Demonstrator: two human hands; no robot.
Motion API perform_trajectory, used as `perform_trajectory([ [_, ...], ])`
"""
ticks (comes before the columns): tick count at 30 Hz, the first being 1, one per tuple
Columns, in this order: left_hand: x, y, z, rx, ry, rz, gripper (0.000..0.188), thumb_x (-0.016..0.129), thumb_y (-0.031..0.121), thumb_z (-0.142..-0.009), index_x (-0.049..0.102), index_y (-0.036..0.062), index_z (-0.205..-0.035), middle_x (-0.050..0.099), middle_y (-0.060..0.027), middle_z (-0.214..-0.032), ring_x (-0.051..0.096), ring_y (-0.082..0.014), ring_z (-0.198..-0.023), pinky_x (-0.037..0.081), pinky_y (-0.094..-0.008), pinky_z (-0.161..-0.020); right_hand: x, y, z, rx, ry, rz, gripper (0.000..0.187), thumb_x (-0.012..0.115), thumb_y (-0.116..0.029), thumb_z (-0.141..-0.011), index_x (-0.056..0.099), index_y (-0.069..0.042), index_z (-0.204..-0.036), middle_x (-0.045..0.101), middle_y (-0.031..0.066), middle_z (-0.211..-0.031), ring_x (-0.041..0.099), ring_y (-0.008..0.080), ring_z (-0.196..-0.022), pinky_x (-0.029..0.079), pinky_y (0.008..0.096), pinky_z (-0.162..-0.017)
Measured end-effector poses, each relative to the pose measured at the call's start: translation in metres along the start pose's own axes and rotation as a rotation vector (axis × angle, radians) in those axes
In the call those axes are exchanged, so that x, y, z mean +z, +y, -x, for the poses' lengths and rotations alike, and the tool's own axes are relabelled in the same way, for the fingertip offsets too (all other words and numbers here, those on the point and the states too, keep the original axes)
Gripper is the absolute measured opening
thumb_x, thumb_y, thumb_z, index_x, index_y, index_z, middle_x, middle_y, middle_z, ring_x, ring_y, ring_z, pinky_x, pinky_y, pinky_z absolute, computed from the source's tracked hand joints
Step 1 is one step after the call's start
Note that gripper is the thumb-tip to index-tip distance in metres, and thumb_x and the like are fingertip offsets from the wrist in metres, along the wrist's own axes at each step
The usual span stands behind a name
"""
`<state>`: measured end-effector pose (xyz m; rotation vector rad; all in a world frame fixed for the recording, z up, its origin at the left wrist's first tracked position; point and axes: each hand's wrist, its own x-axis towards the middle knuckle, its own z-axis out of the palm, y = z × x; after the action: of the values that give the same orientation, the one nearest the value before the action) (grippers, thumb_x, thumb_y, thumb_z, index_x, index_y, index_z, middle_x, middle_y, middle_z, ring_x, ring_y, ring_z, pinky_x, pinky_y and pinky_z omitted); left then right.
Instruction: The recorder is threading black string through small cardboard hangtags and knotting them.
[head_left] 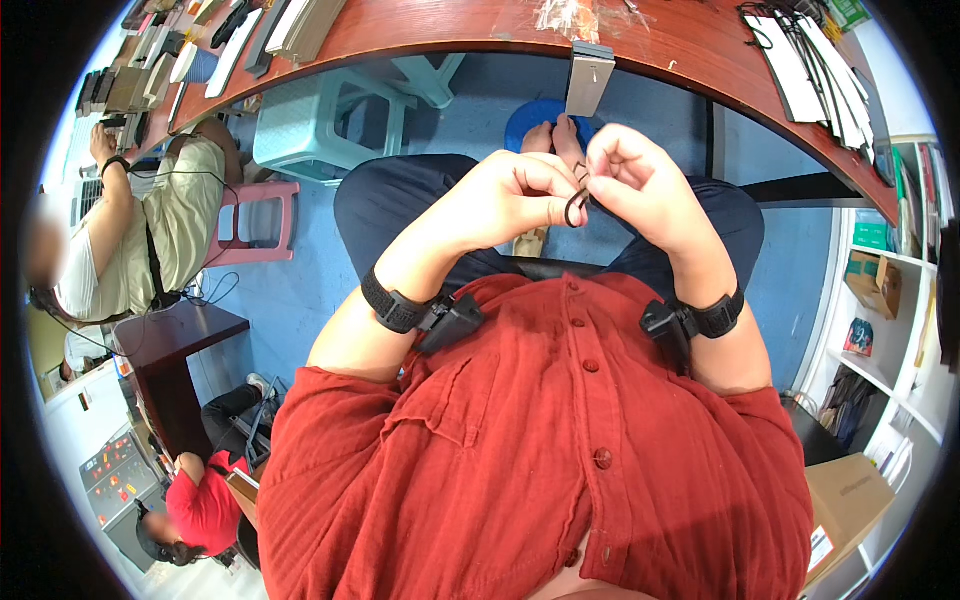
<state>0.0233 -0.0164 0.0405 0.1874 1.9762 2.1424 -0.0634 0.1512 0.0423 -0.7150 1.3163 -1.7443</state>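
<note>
Between my hands, above my lap, is a thin black cord (571, 210) bent into a small loop. My left hand (505, 200) pinches it between thumb and fingers. My right hand (640, 190) has its thumb and fingertips closed on the cord's other part, close beside the left fingertips. Some of the cord is hidden by the fingers. Just beyond the hands, a narrow grey box-like stack (590, 80) juts over the table's front edge. Several white flat strips (790, 70) lie at the table's right, with black cords (815, 65) across them.
The reddish-brown table (430, 25) curves ahead of me, bearing stacked strips (305, 30) and a paper cup (195, 65) at left. Below stand a pale green stool (300, 125) and a pink stool (265, 220). Shelves (880, 370) and a carton (845, 510) are right; two people sit left.
</note>
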Motion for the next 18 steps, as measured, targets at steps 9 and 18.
perform_trajectory([
  [9, -0.01, -0.008, 0.003, -0.252, -0.059, 0.092, 0.009, 0.063, 0.011, -0.08, 0.063, 0.0025, -0.078, 0.062, -0.0007, -0.078, 0.054, -0.0076, -0.072, 0.045, -0.0223, -0.069, -0.003, 0.006, 0.008, -0.174, 0.051, 0.432, 0.01, 0.069, -0.002, -0.07, 0.068, -0.003, -0.08, 0.045, -0.001, -0.069, 0.041, 0.0077, -0.063, 0.034, 0.0196, -0.056],
  [18, -0.018, -0.002, 0.004, -0.278, -0.183, 0.042, 0.008, 0.06, 0.009, -0.082, 0.06, 0.0012, -0.083, 0.062, -0.0012, -0.076, 0.056, -0.0075, -0.071, 0.045, -0.0219, -0.068, 0.007, 0.018, 0.009, -0.221, 0.054, 0.359, 0.004, 0.064, -0.005, -0.075, 0.063, -0.004, -0.079, 0.051, -0.0016, -0.072, 0.044, 0.0046, -0.058, 0.035, 0.0177, -0.051],
])
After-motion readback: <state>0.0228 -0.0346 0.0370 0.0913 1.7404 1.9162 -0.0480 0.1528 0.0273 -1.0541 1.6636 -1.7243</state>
